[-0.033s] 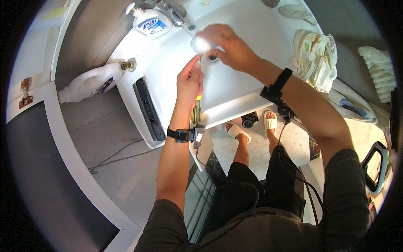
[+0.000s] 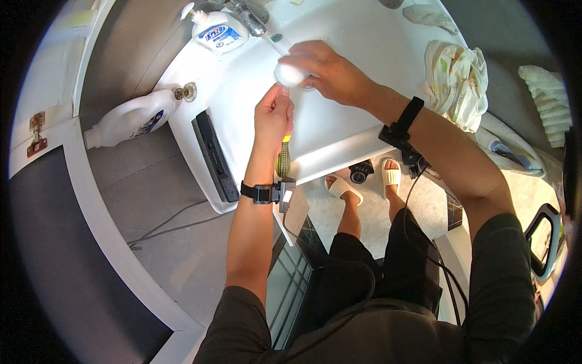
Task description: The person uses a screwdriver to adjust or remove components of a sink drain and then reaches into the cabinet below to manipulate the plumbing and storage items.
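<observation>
My left hand (image 2: 274, 115) is closed around a tool with a yellow-and-black patterned handle (image 2: 284, 159), whose lower end sticks out below the fist. Just past its fingertips is a shiny white round thing (image 2: 291, 74). The fingers of my right hand (image 2: 330, 70) curl over that thing from the right. Whether it is the head of the tool or a separate piece, I cannot tell. Both hands are over the white sink (image 2: 339, 130), below the metal tap (image 2: 251, 23), with a thin stream of water running down to them. My right hand largely hides the drain.
A white pump bottle (image 2: 221, 33) stands beside the tap. A larger white bottle (image 2: 136, 118) lies to the left, and a long black object (image 2: 215, 158) rests on the sink's left rim. Crumpled patterned cloth (image 2: 458, 85) hangs over the right rim near a folded towel (image 2: 542, 103).
My right hand has shifted slightly down, together with the white round thing, and now covers most of the drain. My left hand keeps its hold on the handle.
</observation>
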A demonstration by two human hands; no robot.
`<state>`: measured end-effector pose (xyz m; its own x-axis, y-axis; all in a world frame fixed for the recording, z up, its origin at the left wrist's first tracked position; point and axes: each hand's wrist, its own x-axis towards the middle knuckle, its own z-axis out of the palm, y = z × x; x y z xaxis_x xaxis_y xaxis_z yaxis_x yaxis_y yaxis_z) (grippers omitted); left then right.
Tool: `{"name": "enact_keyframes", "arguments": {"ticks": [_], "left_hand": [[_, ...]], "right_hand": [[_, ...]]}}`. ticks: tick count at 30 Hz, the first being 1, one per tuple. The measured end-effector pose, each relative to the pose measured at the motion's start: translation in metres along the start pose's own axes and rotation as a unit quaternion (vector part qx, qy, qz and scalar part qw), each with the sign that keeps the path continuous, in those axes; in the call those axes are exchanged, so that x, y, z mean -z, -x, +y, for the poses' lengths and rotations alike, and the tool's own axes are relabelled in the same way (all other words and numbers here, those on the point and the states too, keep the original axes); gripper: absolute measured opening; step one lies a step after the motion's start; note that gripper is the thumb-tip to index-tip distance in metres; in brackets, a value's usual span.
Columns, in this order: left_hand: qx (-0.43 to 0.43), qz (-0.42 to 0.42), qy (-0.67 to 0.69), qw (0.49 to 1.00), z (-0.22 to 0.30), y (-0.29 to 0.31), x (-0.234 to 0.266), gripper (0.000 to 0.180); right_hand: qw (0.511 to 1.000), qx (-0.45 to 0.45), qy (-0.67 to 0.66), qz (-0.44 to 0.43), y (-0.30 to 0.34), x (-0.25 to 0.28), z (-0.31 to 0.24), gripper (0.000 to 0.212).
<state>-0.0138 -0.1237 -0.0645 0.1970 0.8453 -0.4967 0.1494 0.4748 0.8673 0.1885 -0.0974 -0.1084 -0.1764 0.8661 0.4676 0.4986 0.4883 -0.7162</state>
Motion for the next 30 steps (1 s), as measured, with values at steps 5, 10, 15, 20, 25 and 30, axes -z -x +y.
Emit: {"name": "enact_keyframes", "arguments": {"ticks": [5,10,15,20,25,30], "left_hand": [[-0.002,0.021,0.006,1.0,-0.001,0.001,0.001,0.036],[-0.007,0.005,0.008,1.0,-0.003,0.003,-0.001,0.036],[-0.004,0.004,-0.004,1.0,-0.007,0.003,-0.004,0.036],[0.002,0.001,-0.014,1.0,-0.004,0.01,0.005,0.036],[-0.008,0.027,-0.035,0.999,-0.004,0.012,0.004,0.037],[-0.018,-0.012,-0.041,0.999,-0.006,0.012,0.005,0.037]], "right_hand": [[0.997,-0.007,0.078,-0.013,-0.004,0.009,0.001,0.058],[0.988,-0.078,0.135,0.014,-0.007,0.012,0.0,0.059],[0.991,0.018,0.126,-0.042,0.005,0.009,0.02,0.062],[0.976,0.169,0.116,-0.075,-0.009,0.029,0.001,0.058],[0.976,0.157,0.126,-0.078,-0.006,0.029,0.001,0.052],[0.979,0.102,0.157,-0.082,-0.009,0.035,0.007,0.059]]}}
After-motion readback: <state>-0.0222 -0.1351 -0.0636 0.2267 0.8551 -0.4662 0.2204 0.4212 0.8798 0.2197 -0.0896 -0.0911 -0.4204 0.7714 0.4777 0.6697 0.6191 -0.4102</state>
